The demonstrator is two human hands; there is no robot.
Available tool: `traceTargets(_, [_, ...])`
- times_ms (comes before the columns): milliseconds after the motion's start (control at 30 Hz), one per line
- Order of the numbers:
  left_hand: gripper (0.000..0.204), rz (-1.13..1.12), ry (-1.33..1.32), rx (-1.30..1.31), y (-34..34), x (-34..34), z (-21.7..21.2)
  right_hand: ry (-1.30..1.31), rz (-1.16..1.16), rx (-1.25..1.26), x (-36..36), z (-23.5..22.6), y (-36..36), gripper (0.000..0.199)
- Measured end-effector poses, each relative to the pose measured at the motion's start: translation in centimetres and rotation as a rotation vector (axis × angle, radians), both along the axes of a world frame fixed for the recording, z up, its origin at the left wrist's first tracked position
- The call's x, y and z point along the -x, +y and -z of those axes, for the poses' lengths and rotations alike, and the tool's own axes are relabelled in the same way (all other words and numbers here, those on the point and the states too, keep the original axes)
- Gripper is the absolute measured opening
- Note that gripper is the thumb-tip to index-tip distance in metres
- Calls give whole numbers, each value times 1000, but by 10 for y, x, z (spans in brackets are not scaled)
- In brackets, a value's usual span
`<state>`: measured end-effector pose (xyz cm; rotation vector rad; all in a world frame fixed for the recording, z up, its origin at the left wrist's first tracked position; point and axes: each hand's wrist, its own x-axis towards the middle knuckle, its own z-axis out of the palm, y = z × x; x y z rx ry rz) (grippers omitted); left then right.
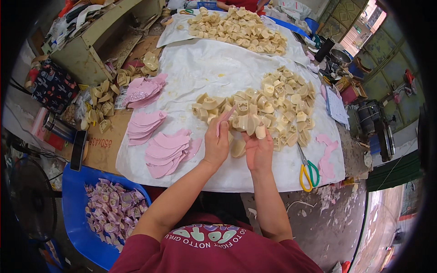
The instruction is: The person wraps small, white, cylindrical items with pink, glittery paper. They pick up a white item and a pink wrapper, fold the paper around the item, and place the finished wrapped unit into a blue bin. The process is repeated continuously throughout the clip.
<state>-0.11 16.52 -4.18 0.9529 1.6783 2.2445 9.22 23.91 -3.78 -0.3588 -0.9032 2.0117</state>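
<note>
My left hand point(216, 144) is closed on a pink cut-out piece point(225, 119), thin and seen nearly edge-on. Close beside it, my right hand point(258, 154) is turned palm up, with its fingers at a beige moulded piece point(248, 123). A pale beige cover point(260, 132) sits over a fingertip of that hand. Beyond both hands spreads a heap of similar beige moulded pieces point(287, 104). Stacks of pink cut-out pieces point(166, 154) lie on the white cloth point(191, 63) to the left, some with glittery parts.
Scissors point(309, 170) with yellow and green handles lie at the near right, beside pink scraps point(328, 157). At lower left a blue tub point(75, 214) holds many pinkish-purple pieces. A phone point(78, 150) stands by the table's left edge. Another person point(241, 3) sits behind the far beige pile.
</note>
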Motion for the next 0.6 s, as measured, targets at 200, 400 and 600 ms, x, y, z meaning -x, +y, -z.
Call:
traceTargets(200, [43,49,-382,-114,11,2,-9,36,-177,41,-20,-5,-4,35])
traceTargets(400, [43,76,-383,-36,5,6,-15,-173,-293,-283,-15,-12,-20,39])
traceTargets(600, [45,54,-373,-6,8,11,-9,-320,-128,-368,-8,-16,-37,37])
